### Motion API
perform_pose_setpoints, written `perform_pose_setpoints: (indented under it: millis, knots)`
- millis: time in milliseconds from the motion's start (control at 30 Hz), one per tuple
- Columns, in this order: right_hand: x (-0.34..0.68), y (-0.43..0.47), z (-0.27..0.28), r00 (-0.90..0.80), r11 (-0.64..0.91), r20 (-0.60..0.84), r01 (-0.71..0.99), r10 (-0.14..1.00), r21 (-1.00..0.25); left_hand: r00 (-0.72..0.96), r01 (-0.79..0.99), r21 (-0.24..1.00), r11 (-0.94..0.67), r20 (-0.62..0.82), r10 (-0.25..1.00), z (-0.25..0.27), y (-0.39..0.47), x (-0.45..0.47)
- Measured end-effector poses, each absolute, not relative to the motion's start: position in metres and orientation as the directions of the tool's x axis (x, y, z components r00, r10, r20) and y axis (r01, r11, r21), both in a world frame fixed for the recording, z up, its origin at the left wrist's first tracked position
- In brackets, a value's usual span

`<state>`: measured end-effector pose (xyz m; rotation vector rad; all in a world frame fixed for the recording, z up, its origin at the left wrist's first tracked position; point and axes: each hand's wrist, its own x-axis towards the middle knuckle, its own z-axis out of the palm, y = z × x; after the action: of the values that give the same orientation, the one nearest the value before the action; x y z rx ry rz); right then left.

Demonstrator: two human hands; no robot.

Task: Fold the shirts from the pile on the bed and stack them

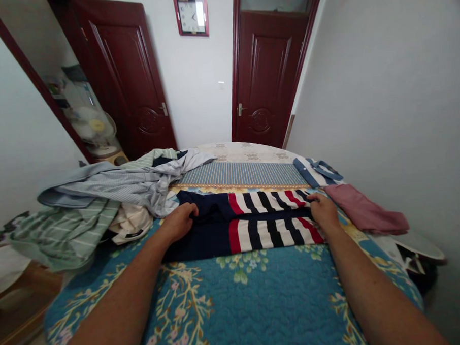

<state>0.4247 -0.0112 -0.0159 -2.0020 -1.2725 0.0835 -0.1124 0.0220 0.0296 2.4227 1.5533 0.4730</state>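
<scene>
A navy garment (pixel 206 239) with red, cream and black stripes lies sideways across the bed, flattened, with a crease running along its length. My left hand (pixel 182 221) is closed on its plain navy end, at the far edge. At the striped end on the right, my right hand (pixel 323 210) pinches the far corner. The garment's near edge rests on the teal floral quilt (pixel 281 297). Whether it is a shirt or some other piece of clothing cannot be made out.
To the left lies a loose heap of clothes (pixel 112 188), with a green striped piece (pixel 68 230) hanging over the bed's side. A folded pink garment (pixel 369 209) and a folded blue-and-white shirt (pixel 316 171) lie on the right. A fan (pixel 94 125) stands by the open door.
</scene>
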Motion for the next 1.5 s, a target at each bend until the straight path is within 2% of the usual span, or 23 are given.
perform_pose_setpoints:
  millis: [100,233,367,500,600,767,833,900,1033,1100,1267,1433,1500]
  knots:
    - [0.423,-0.012,-0.014,0.402,-0.193,0.405,0.864,0.821,-0.466,0.319,0.835,0.412,-0.364,0.176,0.931,0.033,0.023,-0.117]
    - [0.41,-0.011,-0.006,0.204,-0.064,0.532,0.961,0.822,-0.269,0.314,0.777,0.54,-0.322,0.111,0.943,0.035,0.026,-0.126]
    - [0.361,-0.015,0.003,-0.041,0.195,0.563,0.957,0.825,-0.216,0.35,0.734,0.586,-0.343,0.106,0.931,0.032,0.028,-0.131]
    - [0.29,-0.025,0.007,-0.308,0.506,0.578,0.835,0.756,-0.217,0.346,0.728,0.594,-0.343,0.115,0.931,0.024,0.031,-0.131]
    - [0.238,-0.034,0.007,-0.451,0.632,0.538,0.745,0.712,-0.213,0.343,0.705,0.631,-0.325,0.099,0.934,0.018,0.033,-0.132]
    - [0.177,-0.04,0.001,-0.526,0.607,0.389,0.787,0.756,-0.116,0.4,0.702,0.622,-0.347,0.058,0.915,0.022,0.029,-0.138]
    - [0.166,-0.039,-0.002,-0.533,0.595,0.371,0.801,0.76,-0.068,0.432,0.675,0.645,-0.358,0.048,0.901,0.025,0.028,-0.141]
    - [0.165,-0.037,-0.004,-0.528,0.599,0.412,0.799,0.743,-0.056,0.408,0.636,0.704,-0.315,0.039,0.912,0.025,0.029,-0.145]
    - [0.18,-0.034,-0.005,-0.435,0.602,0.604,0.793,0.668,-0.095,0.138,0.541,0.841,-0.023,-0.062,0.988,0.017,0.036,-0.147]
    - [0.188,-0.034,-0.007,-0.411,0.613,0.65,0.782,0.639,-0.109,0.053,0.49,0.87,0.052,-0.089,0.995,0.013,0.039,-0.147]
    - [0.192,-0.032,-0.015,-0.455,0.604,0.584,0.794,0.672,-0.076,0.023,0.447,0.894,0.034,-0.049,0.999,0.015,0.04,-0.144]
    - [0.186,-0.032,-0.015,-0.457,0.568,0.534,0.821,0.711,-0.054,0.097,0.526,0.85,-0.042,-0.01,0.995,0.023,0.043,-0.136]
    - [0.186,-0.032,-0.014,-0.454,0.567,0.529,0.821,0.717,-0.063,0.07,0.523,0.851,-0.054,0.02,0.997,0.023,0.045,-0.134]
